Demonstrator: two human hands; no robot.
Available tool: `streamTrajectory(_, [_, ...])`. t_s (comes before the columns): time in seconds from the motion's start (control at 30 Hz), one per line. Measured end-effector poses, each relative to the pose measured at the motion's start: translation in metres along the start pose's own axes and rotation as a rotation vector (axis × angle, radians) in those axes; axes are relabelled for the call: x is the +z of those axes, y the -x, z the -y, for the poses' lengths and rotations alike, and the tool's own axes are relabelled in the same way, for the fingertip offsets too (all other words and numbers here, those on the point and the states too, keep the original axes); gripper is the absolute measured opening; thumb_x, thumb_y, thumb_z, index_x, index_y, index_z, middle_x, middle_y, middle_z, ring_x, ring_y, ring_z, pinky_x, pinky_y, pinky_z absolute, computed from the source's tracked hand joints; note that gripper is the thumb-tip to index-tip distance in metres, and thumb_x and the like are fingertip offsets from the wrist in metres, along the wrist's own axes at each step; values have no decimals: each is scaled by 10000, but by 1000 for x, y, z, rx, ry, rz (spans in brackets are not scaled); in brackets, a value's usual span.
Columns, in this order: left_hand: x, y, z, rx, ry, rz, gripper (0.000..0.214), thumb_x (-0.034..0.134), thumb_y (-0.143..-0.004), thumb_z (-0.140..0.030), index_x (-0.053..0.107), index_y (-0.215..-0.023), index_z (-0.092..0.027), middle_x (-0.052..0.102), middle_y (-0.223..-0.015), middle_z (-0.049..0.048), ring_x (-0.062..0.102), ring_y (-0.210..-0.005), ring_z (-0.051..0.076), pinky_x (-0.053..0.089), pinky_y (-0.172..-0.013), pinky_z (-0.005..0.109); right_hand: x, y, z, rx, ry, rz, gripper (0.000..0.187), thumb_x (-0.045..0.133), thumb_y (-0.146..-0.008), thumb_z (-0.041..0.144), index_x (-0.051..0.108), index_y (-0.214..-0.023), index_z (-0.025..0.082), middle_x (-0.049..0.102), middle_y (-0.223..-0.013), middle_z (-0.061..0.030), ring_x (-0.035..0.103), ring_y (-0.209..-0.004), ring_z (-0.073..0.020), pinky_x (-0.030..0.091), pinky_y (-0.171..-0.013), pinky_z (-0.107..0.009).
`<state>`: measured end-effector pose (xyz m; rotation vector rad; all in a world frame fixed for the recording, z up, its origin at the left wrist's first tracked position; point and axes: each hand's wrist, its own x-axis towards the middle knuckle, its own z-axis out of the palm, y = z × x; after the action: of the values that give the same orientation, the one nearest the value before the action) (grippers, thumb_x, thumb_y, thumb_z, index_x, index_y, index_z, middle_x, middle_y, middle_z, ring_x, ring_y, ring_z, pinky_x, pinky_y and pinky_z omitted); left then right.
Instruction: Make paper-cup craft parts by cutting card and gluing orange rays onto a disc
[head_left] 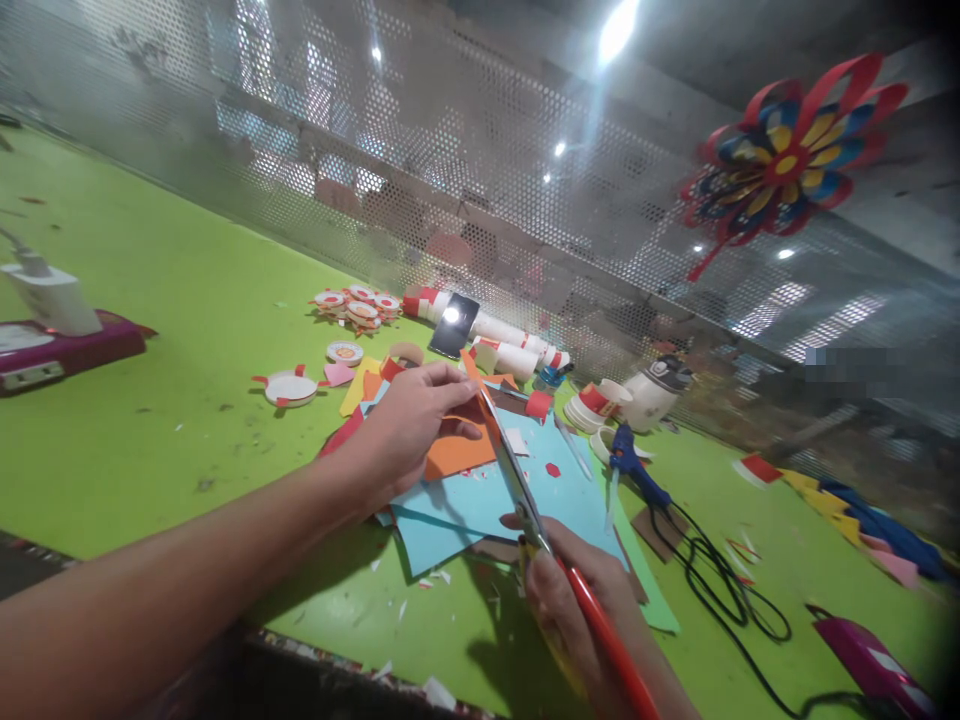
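My left hand [420, 420] pinches a small strip of orange paper [474, 375] between thumb and fingers. In my right hand [577, 590] is a pair of scissors [514, 475] with red and yellow handles, its blades reaching up to the orange strip. Whether the blades are parted is hard to make out. Beneath both hands lies a stack of coloured paper, with a light blue sheet [465, 525] on top and an orange sheet [459, 452] near my left fingers. A small red paper piece [553, 470] and white scraps are scattered on the blue sheet.
A blue glue gun [634, 465] with a looping black cord rests at the right. Cut paper cups [596, 405], a phone [455, 325] and round paper pieces [360, 305] stand farther back. Purple power strips [75, 355] sit at both sides of the green table [225, 260].
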<state>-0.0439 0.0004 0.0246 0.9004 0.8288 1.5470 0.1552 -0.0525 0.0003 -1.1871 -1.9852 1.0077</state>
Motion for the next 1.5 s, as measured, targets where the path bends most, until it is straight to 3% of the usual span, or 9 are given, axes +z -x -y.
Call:
streamTrajectory(0.3, [0,-2,-1,-16,11,-27,126,589,-804,-136,584,-679,-122,585,-674,17,569,-622,104,512,-561,224,1,0,-8,-35,31,-3,489,443,-894,549,661,-1015,128,329,-518,51,304,-435,-92,248,-383,-203])
streamTrajectory(0.63, [-2,-3,0,-18,11,-16,121,594,-803,-120,591,-683,-115,618,-707,37,584,-645,109,522,-589,235,-1,-1,-7,-52,94,-35,484,452,-884,549,652,-1046,139,446,-569,21,391,-474,-106,327,-426,-207])
streamTrajectory(1.1, [-1,-4,-2,-40,31,-29,129,575,-815,-153,597,-693,-117,587,-684,13,562,-612,97,506,-564,223,1,0,-12,-81,152,-65,504,425,-886,562,691,-991,148,398,-514,36,410,-471,-110,373,-458,-208])
streamTrajectory(1.27, [-1,-5,-1,-16,10,-33,135,582,-812,-145,598,-680,-119,606,-680,20,579,-630,107,510,-596,241,3,-2,-9,-94,170,-111,504,444,-866,580,685,-985,155,457,-534,24,429,-482,-115,394,-479,-213])
streamTrajectory(1.5, [-1,-2,4,16,21,38,93,631,-788,-188,625,-717,-127,638,-702,32,599,-654,126,514,-609,262,3,-3,-7,-87,135,-116,519,430,-868,593,677,-984,152,452,-544,23,407,-463,-112,400,-475,-219])
